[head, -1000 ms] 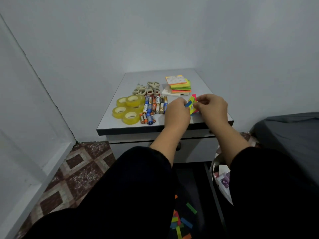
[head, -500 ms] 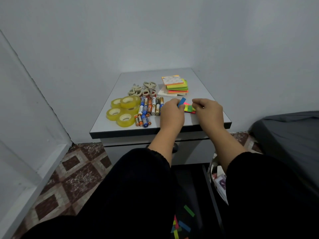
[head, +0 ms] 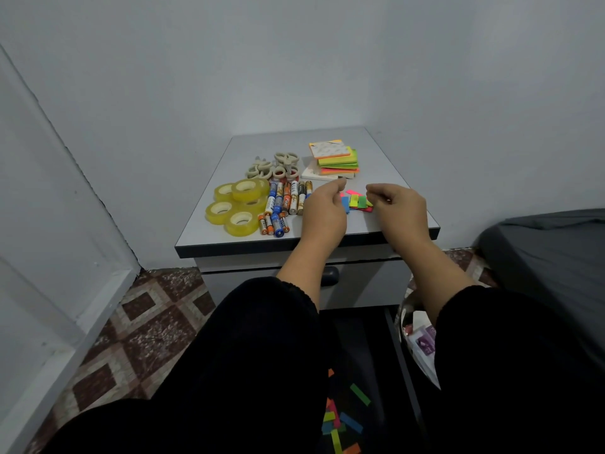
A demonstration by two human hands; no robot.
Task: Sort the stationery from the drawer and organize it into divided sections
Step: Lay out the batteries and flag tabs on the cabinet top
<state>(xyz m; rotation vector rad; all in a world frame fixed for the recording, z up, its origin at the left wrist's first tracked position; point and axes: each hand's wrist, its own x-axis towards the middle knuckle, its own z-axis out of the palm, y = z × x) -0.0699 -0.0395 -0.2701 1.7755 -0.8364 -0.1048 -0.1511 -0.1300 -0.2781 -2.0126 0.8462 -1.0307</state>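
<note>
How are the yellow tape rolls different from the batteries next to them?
The tape rolls are round yellow rings with a hole in the middle; the batteries are thin sticks in blue, orange, white and gold. The rolls lie flat, one resting on others; the batteries lie on their sides in rows. Both are grouped on the grey tabletop.

Cabinet top (head: pixel 386 158) with tape rolls (head: pixel 237 204), batteries (head: pixel 284 204)

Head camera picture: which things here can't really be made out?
- Battery labels: head view, too small and blurred to read.
- Colored tabs: partly behind the left hand and right hand; count unclear.
- Right hand's fingers: curled; whether they pinch anything cannot be told.
- Open drawer: mostly hidden by black sleeves.
- Container at right: cut off by the right arm.
</note>
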